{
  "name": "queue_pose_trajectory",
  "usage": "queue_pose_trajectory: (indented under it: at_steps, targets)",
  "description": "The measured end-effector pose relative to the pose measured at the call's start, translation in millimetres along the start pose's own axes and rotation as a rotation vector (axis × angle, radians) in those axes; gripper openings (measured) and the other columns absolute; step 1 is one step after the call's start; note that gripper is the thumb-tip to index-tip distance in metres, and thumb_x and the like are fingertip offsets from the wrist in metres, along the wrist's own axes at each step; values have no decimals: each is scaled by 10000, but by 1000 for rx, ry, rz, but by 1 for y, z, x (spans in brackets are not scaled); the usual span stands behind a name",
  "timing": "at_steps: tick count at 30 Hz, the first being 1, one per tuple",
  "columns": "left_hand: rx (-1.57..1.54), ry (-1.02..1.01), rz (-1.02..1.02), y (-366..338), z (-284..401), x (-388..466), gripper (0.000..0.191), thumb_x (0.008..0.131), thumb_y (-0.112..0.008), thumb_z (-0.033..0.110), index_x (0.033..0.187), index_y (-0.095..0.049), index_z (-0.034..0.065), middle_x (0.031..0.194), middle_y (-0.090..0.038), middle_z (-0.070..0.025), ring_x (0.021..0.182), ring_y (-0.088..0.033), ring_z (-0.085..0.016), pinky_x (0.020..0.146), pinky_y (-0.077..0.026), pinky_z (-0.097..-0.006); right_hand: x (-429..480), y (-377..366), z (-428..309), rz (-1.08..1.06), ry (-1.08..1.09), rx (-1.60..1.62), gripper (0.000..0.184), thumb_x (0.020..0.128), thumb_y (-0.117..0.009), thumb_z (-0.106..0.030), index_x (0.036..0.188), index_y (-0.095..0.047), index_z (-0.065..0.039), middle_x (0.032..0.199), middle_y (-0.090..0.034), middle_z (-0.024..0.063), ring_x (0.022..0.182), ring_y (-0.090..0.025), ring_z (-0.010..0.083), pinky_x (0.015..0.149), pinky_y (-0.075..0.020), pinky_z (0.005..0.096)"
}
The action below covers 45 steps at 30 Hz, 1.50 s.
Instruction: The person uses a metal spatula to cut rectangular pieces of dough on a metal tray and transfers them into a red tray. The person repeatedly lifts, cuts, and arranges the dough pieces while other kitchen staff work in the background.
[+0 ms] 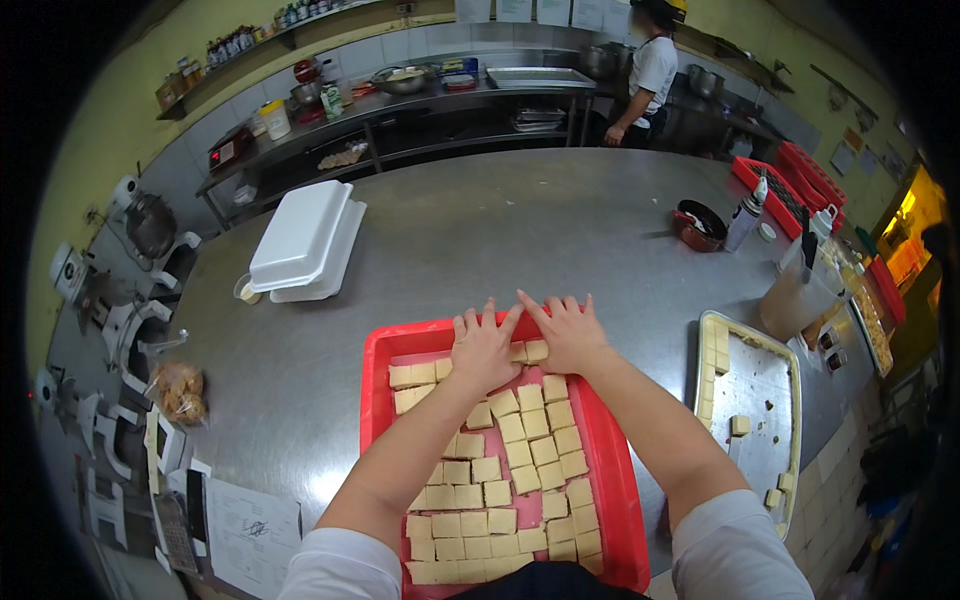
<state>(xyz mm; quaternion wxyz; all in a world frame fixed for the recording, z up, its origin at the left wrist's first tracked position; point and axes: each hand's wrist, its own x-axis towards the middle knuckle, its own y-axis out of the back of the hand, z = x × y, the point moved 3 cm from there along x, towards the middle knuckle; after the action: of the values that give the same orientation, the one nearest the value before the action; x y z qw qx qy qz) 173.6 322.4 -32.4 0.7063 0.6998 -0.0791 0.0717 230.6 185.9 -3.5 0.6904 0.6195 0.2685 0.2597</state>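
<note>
A red plastic tray [628, 517] lies lengthwise before me on the steel table, holding many pale square cake-like pieces [536, 424] in uneven rows with gaps. At its far end, my left hand [484, 352] rests over the pieces with fingers spread towards the far rim. Beside it, my right hand [574, 334] reaches the same rim, fingers spread, thumb side near the left hand. What lies under both palms is hidden; neither hand visibly grips a piece. To the right, a metal baking tray [796, 420] holds a few similar pieces along its left side, some loose ones and crumbs.
White foam containers [304, 236] stand far left on the steel table [480, 202]. A brown bowl [699, 225], a spray can [744, 217] and a plastic pitcher [799, 300] are at right. Papers [251, 536] lie near left. A person [651, 75] stands beyond the table.
</note>
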Motion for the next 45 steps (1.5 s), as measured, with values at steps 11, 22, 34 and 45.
queue_pose_trajectory:
  at_steps: [11,22,34,45]
  targets:
    - [-373,90,-99,41,-36,7,1068,617,-857,393,1469,-235,229,1465,-394,-149,1326,-397,-376,1051,-202,-622,-63,42,53,442,-56,855,997,711,-806,-235,1515,-222,-150,1363,-473,194,1277,-450,336,1086,-342,473]
    - [-503,-89,215,55,41,-8,651,737,-744,269,1326,-480,189,1409,-453,-55,1331,-339,-274,1051,-199,-516,-495,22,61,31,-1167,391,492,732,-812,-295,1044,-550,-19,1030,-603,172,995,-587,338,852,-476,425]
    - [-552,-155,124,115,110,-2,510,749,-746,272,1223,-566,225,1424,-434,-44,1335,-312,-290,1058,-202,-475,-458,-18,43,124,-1204,567,473,717,-676,-110,1134,-481,-1,944,-637,249,915,-623,429,798,-504,481]
    - [-441,185,203,118,-52,-47,450,786,-725,266,1209,-575,239,1385,-480,-11,1272,-404,-290,1027,-270,-483,-444,-28,100,498,-958,899,454,722,-666,-83,1170,-596,-91,743,-509,-12,645,-498,109,607,-419,249]
